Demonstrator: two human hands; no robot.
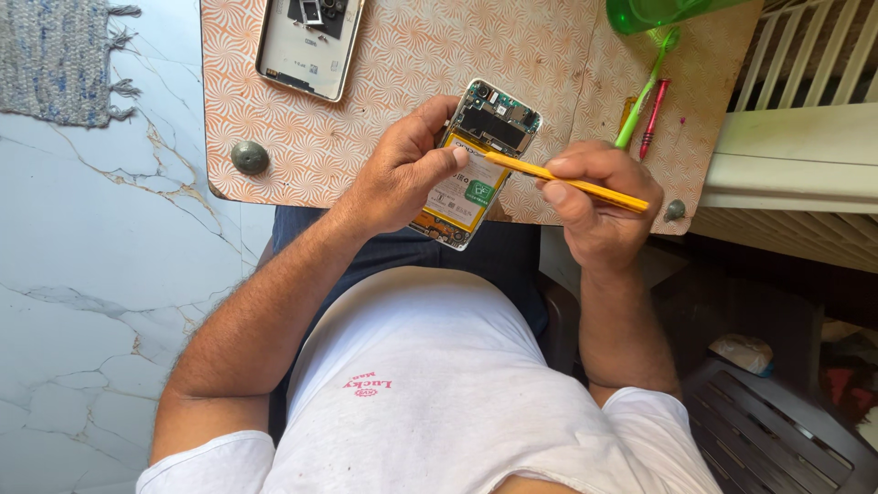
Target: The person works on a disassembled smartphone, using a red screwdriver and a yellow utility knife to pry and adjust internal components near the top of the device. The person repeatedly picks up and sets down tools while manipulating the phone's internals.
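My left hand (402, 174) grips an opened smartphone (476, 160), back cover off, with its battery and dark circuit board showing. The phone is tilted above the near edge of the table. My right hand (594, 197) holds a thin yellow tool (572, 183) like a pen. The tool's tip rests on the phone near the top of the battery, next to my left thumb.
The small table (412, 73) has an orange swirl-patterned top. The phone's removed back cover (311, 41) lies at its far side. A green tool (645, 91) and a red tool (654, 117) lie at the right under a green plastic vessel (654, 14). White marble floor is at the left.
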